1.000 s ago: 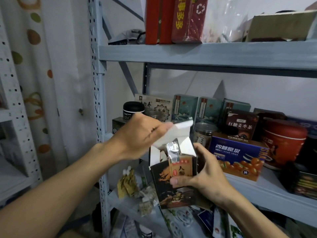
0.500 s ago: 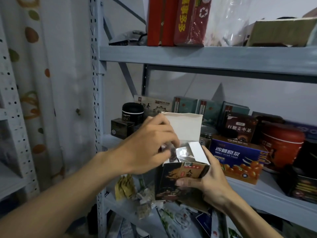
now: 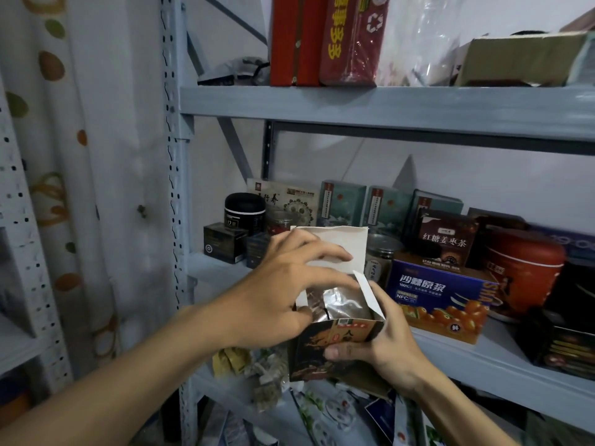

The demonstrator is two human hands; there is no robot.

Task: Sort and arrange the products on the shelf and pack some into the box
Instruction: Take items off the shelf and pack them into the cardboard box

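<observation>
1. Your right hand (image 3: pixel 383 346) grips the ginseng carton (image 3: pixel 322 352) from its 4 o'clock side, thumb curled across the printed front and fingers wrapped behind. The carton is held in the air in front of the middle shelf (image 3: pixel 483 362), at 9 o'clock from the blue juice box (image 3: pixel 441 300).
2. The carton's long axis stands nearly upright and leans a little towards 1 o'clock. Its open mouth points up, and the lid flap (image 3: pixel 341 243) stands raised at the mouth's 12 o'clock edge.
3. Your left hand (image 3: pixel 289 291) hangs over the mouth with its fingers spread and loosely bent, clasping nothing I can see. The thumb tip touches the mouth's 9 o'clock edge.
4. The foil sachets (image 3: pixel 341 300) lie crumpled inside, just under your left index finger, towards 5 o'clock from the knuckles.
5. The left hand is the nearer one, so I judge it should press the foil down below the rim, then fold the lid flap from 12 towards 6. Foil standing proud would probably block the flap.
</observation>
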